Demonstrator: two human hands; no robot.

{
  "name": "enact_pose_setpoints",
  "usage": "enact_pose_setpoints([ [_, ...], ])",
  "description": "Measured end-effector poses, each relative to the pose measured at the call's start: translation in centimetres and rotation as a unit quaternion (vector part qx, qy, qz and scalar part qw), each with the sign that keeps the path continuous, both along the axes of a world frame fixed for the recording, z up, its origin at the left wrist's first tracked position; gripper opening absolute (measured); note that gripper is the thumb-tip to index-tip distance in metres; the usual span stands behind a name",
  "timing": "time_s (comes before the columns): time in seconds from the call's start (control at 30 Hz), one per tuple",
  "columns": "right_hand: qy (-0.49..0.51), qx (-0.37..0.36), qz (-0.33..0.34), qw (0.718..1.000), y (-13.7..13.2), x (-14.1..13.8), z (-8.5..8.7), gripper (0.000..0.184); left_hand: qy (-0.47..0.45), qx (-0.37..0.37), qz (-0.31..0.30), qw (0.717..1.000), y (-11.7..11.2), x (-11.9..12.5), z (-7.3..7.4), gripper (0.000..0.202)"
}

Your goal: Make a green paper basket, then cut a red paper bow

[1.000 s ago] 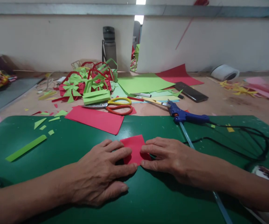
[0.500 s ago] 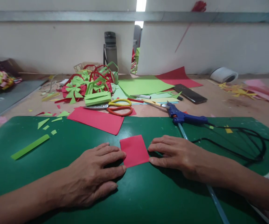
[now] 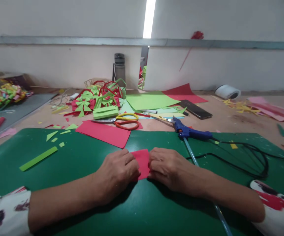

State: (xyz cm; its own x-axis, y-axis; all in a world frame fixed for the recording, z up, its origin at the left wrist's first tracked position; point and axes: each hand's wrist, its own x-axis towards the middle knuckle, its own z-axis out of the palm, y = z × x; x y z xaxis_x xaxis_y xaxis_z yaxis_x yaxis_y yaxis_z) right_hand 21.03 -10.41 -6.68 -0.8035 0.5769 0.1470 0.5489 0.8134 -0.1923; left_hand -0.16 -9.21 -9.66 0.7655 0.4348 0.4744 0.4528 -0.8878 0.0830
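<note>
A small piece of red paper (image 3: 142, 164) lies on the green mat between my two hands. My left hand (image 3: 119, 172) is closed over its left side, fingers curled onto the sheet. Along the right edge, my right hand (image 3: 165, 167) has its fingers bent and pressed together on the paper. Both hands cover the side edges, so only the middle strip of the sheet shows. Just beyond, a stack of larger red paper (image 3: 103, 133) rests on the mat's far edge, with scissors (image 3: 125, 121) with yellow and orange handles lying at its back.
A blue glue gun (image 3: 189, 131) with a long clear glue stick and a black cord lies right of my hands. Green paper scraps (image 3: 38, 159) dot the mat's left side. Behind are red and green paper baskets (image 3: 99, 98), a phone (image 3: 196, 109) and a bottle (image 3: 119, 68).
My fingers were stretched flat at the red paper's sides; now both hands have curled and closed onto its edges, nearer together. The view has tilted up slightly.
</note>
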Motion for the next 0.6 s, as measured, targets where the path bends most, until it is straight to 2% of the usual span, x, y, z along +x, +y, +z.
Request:
enact_pose_setpoints([
  [0.1,-0.004,0.058,-0.016,0.998,0.3,-0.4,-1.2,0.028,0.045,-0.023,0.009,0.999,-0.7,-0.2,0.3,0.025],
  [0.3,-0.077,0.050,-0.002,0.996,0.2,-0.4,-0.8,0.021,0.149,-0.021,0.095,0.984,-0.8,0.0,0.9,0.015],
  [0.43,-0.119,0.072,-0.027,0.990,0.4,-0.5,-0.6,0.021,0.204,-0.029,0.141,0.968,-0.6,0.1,1.2,0.024],
  [0.6,-0.135,0.043,-0.072,0.987,0.4,-0.6,-0.1,0.022,0.227,-0.039,0.166,0.959,-0.5,0.2,1.5,0.035],
])
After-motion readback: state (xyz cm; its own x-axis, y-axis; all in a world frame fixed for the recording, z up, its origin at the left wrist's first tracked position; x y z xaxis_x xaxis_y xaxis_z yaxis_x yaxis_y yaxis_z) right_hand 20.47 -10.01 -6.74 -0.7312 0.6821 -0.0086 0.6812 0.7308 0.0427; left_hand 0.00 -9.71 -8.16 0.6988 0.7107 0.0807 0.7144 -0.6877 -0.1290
